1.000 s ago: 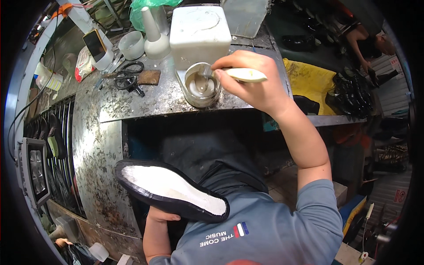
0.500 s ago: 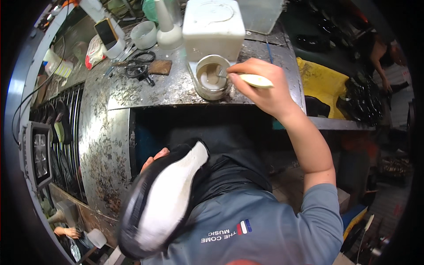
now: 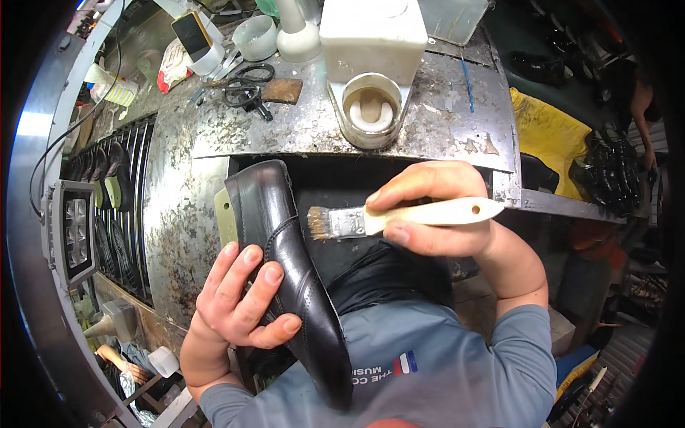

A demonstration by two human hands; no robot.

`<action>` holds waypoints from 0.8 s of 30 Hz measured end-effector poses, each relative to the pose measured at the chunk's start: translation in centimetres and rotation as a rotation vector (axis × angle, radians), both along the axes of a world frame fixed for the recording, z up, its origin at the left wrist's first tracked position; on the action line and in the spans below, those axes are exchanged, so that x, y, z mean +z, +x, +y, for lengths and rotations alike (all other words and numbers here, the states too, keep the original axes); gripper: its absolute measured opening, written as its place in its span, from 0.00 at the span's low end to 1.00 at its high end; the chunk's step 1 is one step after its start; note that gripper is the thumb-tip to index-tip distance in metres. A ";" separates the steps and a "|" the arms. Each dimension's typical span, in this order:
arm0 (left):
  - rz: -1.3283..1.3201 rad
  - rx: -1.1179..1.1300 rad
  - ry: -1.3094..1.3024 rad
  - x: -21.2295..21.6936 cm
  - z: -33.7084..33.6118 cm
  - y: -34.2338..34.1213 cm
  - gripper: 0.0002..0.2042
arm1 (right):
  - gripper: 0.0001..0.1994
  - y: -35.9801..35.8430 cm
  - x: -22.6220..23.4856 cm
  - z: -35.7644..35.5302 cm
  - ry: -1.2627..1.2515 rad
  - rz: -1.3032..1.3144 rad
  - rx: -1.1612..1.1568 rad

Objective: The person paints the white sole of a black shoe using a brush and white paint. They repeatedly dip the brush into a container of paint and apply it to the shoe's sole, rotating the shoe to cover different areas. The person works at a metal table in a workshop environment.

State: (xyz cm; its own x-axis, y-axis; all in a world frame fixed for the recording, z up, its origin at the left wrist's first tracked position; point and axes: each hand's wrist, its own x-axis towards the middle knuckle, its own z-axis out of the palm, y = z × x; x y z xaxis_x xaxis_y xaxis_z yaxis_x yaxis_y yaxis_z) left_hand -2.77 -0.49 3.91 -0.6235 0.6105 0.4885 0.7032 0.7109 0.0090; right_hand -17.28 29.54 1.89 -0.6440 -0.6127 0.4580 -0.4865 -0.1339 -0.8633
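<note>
My left hand point(image 3: 242, 296) grips a black leather shoe point(image 3: 285, 235) by its side, fingers spread over the upper. The shoe is tilted with its heel end away from me and its toe toward my shirt. A pale green shoe last point(image 3: 227, 217) sticks out of its opening. Between thumb and fingers of my right hand point(image 3: 435, 203) is a flat paintbrush point(image 3: 417, 217) with a cream handle and metal ferrule. Its brown bristles point left, close beside the shoe's edge; whether they touch I cannot tell. Beyond stands an open glue jar point(image 3: 371, 114) holding pale liquid.
A white square container point(image 3: 374, 39) stands behind the jar on the stained metal bench point(image 3: 185, 128). Black scissors point(image 3: 246, 85) and a brown block point(image 3: 282, 90) lie to its left. A lamp point(image 3: 75, 228) and a rack with shoes point(image 3: 114, 178) are at left. Yellow cloth point(image 3: 546, 139) lies at right.
My right hand has brought the brush from the jar toward me, next to the shoe. The shoe has been turned from its white sole to its black upper, and my left hand now shows.
</note>
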 end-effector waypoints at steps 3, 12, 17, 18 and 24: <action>-0.012 -0.003 -0.040 0.5 0.1 0.2 0.29 | 0.11 0.3 -0.4 -1.0 -0.086 0.082 -0.031; -0.022 -0.030 -0.083 0.6 -0.4 0.7 0.28 | 0.09 -0.4 0.7 -2.3 -0.093 0.146 -0.068; -0.003 0.011 -0.055 0.3 -0.7 0.4 0.27 | 0.09 0.0 0.8 -2.2 -0.104 0.104 0.073; 0.002 0.022 -0.051 0.1 -0.8 0.2 0.27 | 0.08 0.2 1.1 -2.1 -0.098 0.107 0.087; 0.013 0.087 -0.007 -0.5 -1.2 -1.3 0.21 | 0.08 1.5 2.8 -1.2 -0.075 0.079 0.140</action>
